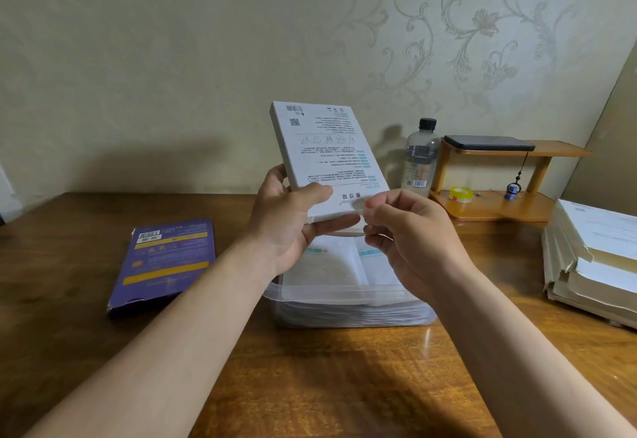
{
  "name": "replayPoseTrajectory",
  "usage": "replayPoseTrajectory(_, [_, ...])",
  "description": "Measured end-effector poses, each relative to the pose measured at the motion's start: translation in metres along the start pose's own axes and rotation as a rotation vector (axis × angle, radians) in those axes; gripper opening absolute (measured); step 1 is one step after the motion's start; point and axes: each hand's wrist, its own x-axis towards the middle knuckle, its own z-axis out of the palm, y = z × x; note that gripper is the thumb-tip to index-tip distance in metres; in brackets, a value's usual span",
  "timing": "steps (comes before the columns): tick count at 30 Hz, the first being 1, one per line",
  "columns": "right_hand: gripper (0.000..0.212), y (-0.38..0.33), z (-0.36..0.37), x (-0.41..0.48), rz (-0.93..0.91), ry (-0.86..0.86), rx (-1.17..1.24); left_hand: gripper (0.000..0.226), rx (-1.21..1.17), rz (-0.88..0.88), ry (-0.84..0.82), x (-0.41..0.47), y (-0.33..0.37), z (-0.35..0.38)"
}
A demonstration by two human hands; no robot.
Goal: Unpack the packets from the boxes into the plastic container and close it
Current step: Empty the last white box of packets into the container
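Note:
A flat white box (324, 148) with printed text is held tilted above the clear plastic container (348, 313). My left hand (293, 220) grips its lower left corner, thumb on the printed face. My right hand (410, 234) pinches the box's lower end flap between thumb and fingertips. The container stands open on the table and holds several white packets (327, 265) stacked flat. A purple box (165, 261) lies flat on the table to the left, apart from both hands.
A clear bottle (418, 158) with a black cap stands behind the container. To its right, a small wooden shelf (496, 203) carries a dark case, a tape roll and a blue charm. A stack of papers (593, 258) lies at the right edge. The wall is close behind.

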Motion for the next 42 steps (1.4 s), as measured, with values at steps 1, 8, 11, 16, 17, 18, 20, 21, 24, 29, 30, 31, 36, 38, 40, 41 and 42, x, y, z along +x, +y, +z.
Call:
replayPoseTrajectory(1, [0.018,0.0005,-0.0002,-0.0004,-0.005,-0.008,0.004,0.051,-0.008,0.0,0.0,-0.0002,0.0005,0.0004])
replayPoseTrajectory(8, [0.023,0.002,-0.0015,-0.0001,-0.031,-0.111,0.044,0.045,-0.038,-0.01,0.023,0.0004,0.0017,0.0001])
replayPoseTrajectory(11, [0.023,0.0036,-0.0039,0.0004,-0.044,-0.164,0.095,0.047,-0.066,-0.016,0.033,0.0006,0.0026,0.0001])
replayPoseTrajectory(16, [0.024,0.0059,-0.0064,0.0007,-0.075,-0.23,0.118,0.045,-0.085,-0.005,0.051,0.0003,0.0032,0.0013])
replayPoseTrajectory(17, [0.023,0.0062,-0.0068,0.0008,-0.08,-0.236,0.118,0.045,-0.079,0.002,0.055,-0.0001,0.0031,0.0018])
replayPoseTrajectory(18, [0.022,0.0067,-0.0072,0.0008,-0.085,-0.242,0.122,0.044,-0.071,0.009,0.059,-0.0004,0.003,0.0023])
replayPoseTrajectory(20, [0.019,0.0067,-0.0082,0.0006,-0.091,-0.256,0.13,0.045,-0.059,0.021,0.066,-0.0006,0.0026,0.0031])
replayPoseTrajectory(21, [0.019,0.0068,-0.0088,0.0008,-0.095,-0.264,0.13,0.045,-0.055,0.025,0.068,-0.0007,0.0027,0.0032])
replayPoseTrajectory(24, [0.023,0.007,-0.0092,0.0007,-0.097,-0.27,0.118,0.044,-0.048,0.031,0.071,-0.0008,0.0028,0.0033])
replayPoseTrajectory(29, [0.026,0.0057,-0.0087,-0.0009,-0.089,-0.273,0.099,0.04,-0.032,0.039,0.064,-0.0003,0.0028,0.0033])
replayPoseTrajectory(30, [0.027,0.0054,-0.0085,-0.0011,-0.085,-0.275,0.093,0.039,-0.028,0.043,0.062,-0.0004,0.0028,0.0034])
replayPoseTrajectory(31, [0.027,0.0051,-0.0082,-0.0011,-0.08,-0.276,0.09,0.037,-0.024,0.044,0.058,-0.0004,0.0029,0.0034])
replayPoseTrajectory(36, [0.03,0.0027,-0.0089,-0.0032,-0.05,-0.304,0.078,0.039,-0.038,0.045,0.071,0.001,0.0033,0.0012])
replayPoseTrajectory(38, [0.028,0.0015,-0.0084,-0.0045,-0.04,-0.265,0.052,0.044,-0.066,0.05,0.089,0.0033,0.0045,-0.0024])
replayPoseTrajectory(40, [0.023,0.0005,-0.0065,-0.0042,-0.019,-0.169,0.04,0.045,-0.086,0.047,0.091,0.0041,0.006,-0.005])
replayPoseTrajectory(41, [0.019,-0.0002,-0.0054,-0.0033,0.004,-0.11,0.048,0.043,-0.091,0.04,0.081,0.0038,0.0064,-0.0053])
replayPoseTrajectory(42, [0.015,-0.0007,-0.0047,-0.0022,0.037,-0.051,0.064,0.04,-0.09,0.033,0.062,0.0028,0.0066,-0.0047])
